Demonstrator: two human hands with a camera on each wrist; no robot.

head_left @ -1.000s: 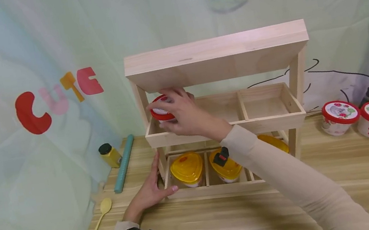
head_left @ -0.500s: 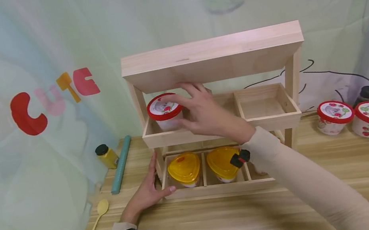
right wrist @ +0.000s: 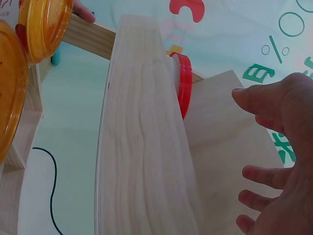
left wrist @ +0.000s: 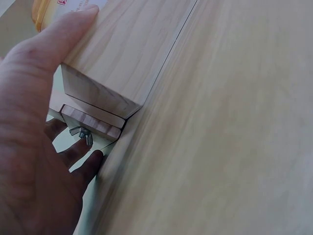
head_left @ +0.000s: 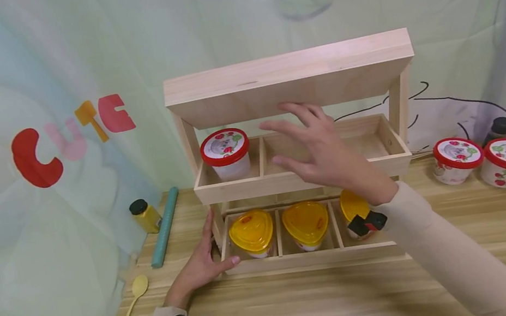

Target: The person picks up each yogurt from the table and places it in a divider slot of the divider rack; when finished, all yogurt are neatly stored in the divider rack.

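Observation:
A wooden two-tier rack [head_left: 303,179] stands on the table. A red-lidded white tub [head_left: 225,153] sits in the left compartment of its middle shelf; its red lid edge [right wrist: 182,90] shows in the right wrist view. My right hand [head_left: 318,148] hovers open in front of the middle shelf, fingers spread, holding nothing. My left hand [head_left: 200,263] rests flat against the rack's lower left corner [left wrist: 98,98], thumb on the front rail. Three yellow-lidded containers [head_left: 251,233] fill the bottom tray.
Two more red-lidded tubs [head_left: 456,159] and a dark-capped bottle [head_left: 500,128] stand at the right. A yellow bottle [head_left: 145,215], a teal stick [head_left: 164,227] and a pale spoon [head_left: 131,299] lie left of the rack. A printed cloth backs the table.
My right hand let go of the red-lidded tub in the left compartment and drew back to the right, fingers opening. The left hand stayed on the rack.

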